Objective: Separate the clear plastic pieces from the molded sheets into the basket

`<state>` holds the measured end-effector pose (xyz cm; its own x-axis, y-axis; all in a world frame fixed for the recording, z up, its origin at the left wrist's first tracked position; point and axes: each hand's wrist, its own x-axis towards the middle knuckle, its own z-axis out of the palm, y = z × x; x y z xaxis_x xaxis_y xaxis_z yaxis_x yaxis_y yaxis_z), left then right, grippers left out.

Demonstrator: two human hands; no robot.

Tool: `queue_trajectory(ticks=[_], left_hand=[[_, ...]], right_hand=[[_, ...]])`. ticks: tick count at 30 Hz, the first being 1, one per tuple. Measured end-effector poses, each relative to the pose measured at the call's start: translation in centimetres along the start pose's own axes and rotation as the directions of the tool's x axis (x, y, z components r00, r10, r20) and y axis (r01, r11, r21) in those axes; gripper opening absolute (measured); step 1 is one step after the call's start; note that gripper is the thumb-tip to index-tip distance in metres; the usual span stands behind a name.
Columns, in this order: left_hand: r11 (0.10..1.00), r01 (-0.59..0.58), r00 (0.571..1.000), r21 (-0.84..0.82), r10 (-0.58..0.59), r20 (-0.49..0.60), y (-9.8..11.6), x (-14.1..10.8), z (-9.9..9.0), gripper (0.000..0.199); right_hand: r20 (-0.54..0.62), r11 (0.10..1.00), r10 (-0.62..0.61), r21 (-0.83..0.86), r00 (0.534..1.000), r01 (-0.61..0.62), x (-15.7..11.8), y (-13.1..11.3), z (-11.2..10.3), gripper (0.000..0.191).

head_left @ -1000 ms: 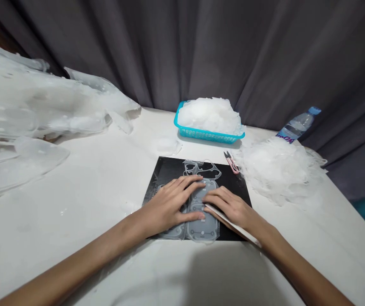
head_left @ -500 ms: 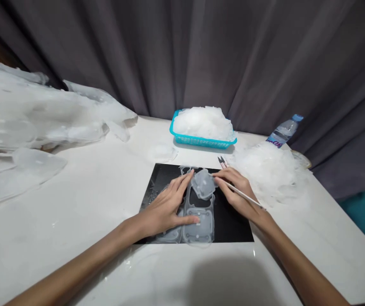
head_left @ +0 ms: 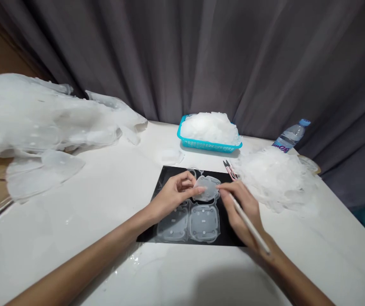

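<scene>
My left hand pinches the left edge of a translucent, rounded-square soft plastic piece, lifted over the black mat. At that piece's right edge are the fingertips of my right hand, closed around a thin white pen-like tool. The tool's tip is hidden by my fingers. Below the hands, a translucent molded sheet with more rounded-square shapes lies flat on the mat. Its upper part shows an open frame of thin edging, partly covered by my left hand.
A blue basket heaped with whitish pieces stands at the back. Pink-handled snips lie by the mat, beside a pile of translucent scraps. Behind the pile is a water bottle. Large translucent sheets are stacked at left.
My left hand has risen from lying spread on the sheet and now pinches the loose piece. The piece has turned flatter toward me. The view has shifted slightly.
</scene>
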<state>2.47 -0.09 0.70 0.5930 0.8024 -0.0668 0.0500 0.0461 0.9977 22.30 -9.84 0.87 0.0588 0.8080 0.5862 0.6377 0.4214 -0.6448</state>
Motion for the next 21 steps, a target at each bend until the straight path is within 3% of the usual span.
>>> queue_trajectory(ticks=[2, 4, 8, 12, 17, 19, 21], left_hand=[[0.995, 0.064, 0.997, -0.078, -0.067, -0.029, 0.3, -0.1, 0.2, 0.041], [0.987, 0.095, 0.993, -0.133, -0.104, -0.063, 0.5, -0.3, 0.5, 0.042], [0.958, 0.137, 0.988, -0.251, -0.149, -0.031, 0.8, -0.8, 1.0, 0.042], [0.968, 0.133, 0.991, -0.215, -0.134, 0.011, 1.0, -1.2, 1.4, 0.031], [0.998, 0.065, 0.998, -0.027, -0.064, 0.025, 0.7, -1.0, 0.9, 0.031], [0.981, -0.031, 0.999, 0.194, 0.036, -0.021, 0.4, -1.0, 0.3, 0.030], [0.862, -0.139, 0.980, 0.488, 0.190, -0.058, 0.2, -1.1, -0.2, 0.024]], right_hand=[[0.082, 0.979, -0.155, -0.122, 0.984, 0.165, -1.0, -0.8, 1.2, 0.017], [0.141, 0.935, -0.228, -0.243, 0.963, 0.257, -1.7, -1.4, 2.3, 0.014], [0.117, 0.897, -0.207, -0.375, 0.971, 0.236, -2.0, -1.6, 3.6, 0.022], [0.014, 0.875, -0.192, -0.451, 0.981, 0.178, -1.5, -1.3, 3.7, 0.029], [0.047, 0.859, -0.170, -0.482, 0.984, 0.171, -1.5, -1.0, 3.4, 0.020], [0.072, 0.856, -0.155, -0.488, 0.985, 0.170, -1.6, -1.1, 3.2, 0.023], [0.082, 0.873, -0.145, -0.459, 0.986, 0.166, -1.7, -1.2, 2.8, 0.029]])
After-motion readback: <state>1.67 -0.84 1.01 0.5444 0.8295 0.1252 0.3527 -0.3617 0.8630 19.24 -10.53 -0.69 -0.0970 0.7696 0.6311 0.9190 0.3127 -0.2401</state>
